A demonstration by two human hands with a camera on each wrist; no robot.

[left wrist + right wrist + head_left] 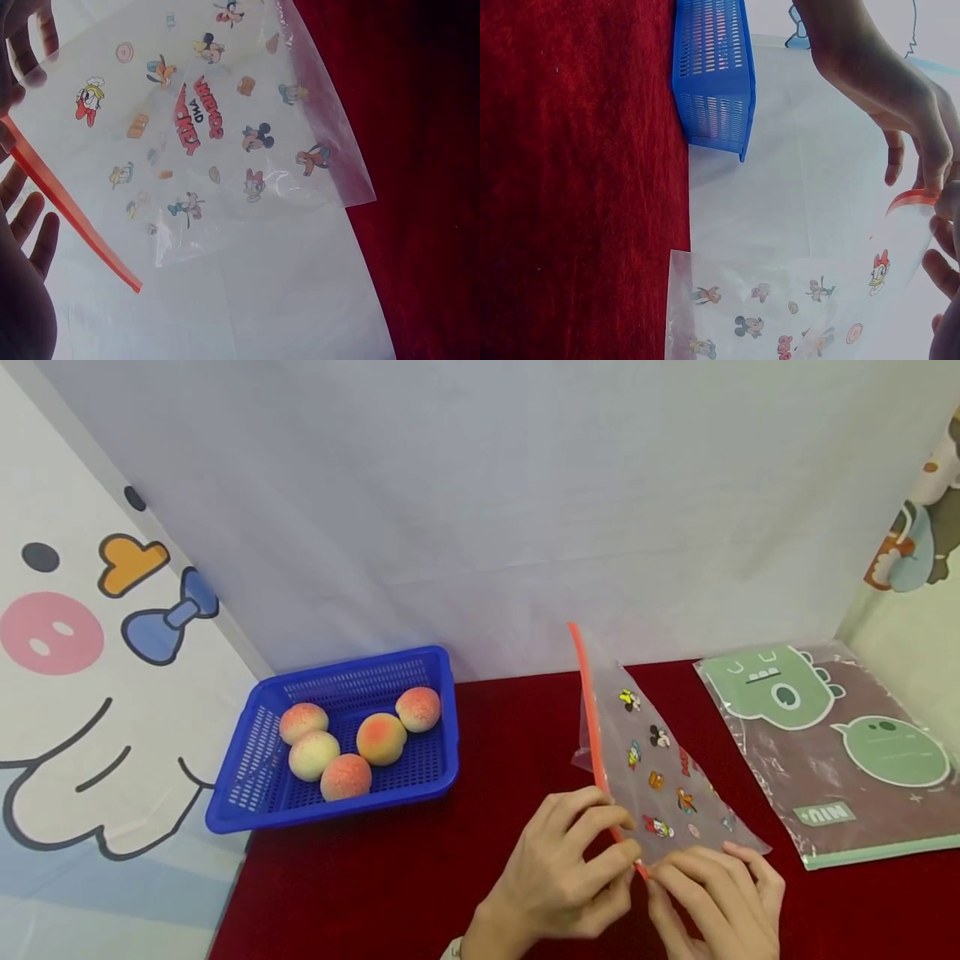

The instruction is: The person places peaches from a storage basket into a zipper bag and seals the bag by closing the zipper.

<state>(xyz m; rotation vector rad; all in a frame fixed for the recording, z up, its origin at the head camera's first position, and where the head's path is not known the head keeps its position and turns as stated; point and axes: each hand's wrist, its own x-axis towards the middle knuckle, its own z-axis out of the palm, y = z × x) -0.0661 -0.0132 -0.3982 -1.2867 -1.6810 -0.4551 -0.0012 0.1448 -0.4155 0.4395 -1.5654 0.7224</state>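
A clear zip bag (660, 768) with small cartoon prints and an orange-red zip strip (590, 702) stands raised off the table in the head view. My left hand (562, 864) pinches the strip near its lower end. Right beside it, my right hand (716, 897) pinches the bag's corner at the end of the strip, thumb underneath. The left wrist view has the bag (202, 142) hanging out from the fingers, its strip (75, 217) slanting down. In the right wrist view both hands meet at the strip (911, 198). Nothing shows inside the bag.
On the left, a blue plastic basket (330, 810) holds several peaches (381, 739). A second zip bag (832, 760), printed with green cartoon shapes and edged with a green strip, lies flat at right. Dark red cloth (360, 885) covers the table; a white curtain (525, 510) hangs behind.
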